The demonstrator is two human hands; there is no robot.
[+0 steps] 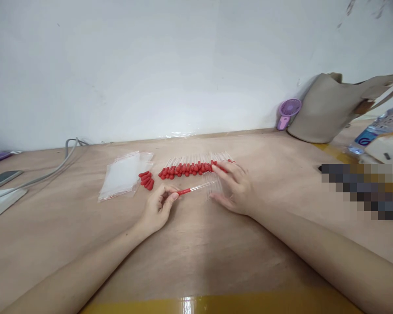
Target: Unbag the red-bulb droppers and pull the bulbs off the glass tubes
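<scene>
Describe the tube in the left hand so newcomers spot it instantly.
On the brown table, a row of red-ended tubes lies before the wall. Nearer the camera, the left hand pinches the tube by its red end. Its clear length points right; the row's point at the wall.

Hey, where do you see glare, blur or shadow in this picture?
All in the head view: bright glare on the yellow tape; right hand slightly blurred, left hand sharper; soft shadow on the table between the forearms.

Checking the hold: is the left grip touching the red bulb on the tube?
Touching. The head view shows the left grip pinching the red bulb by one end; the tube extends from the other.
</scene>
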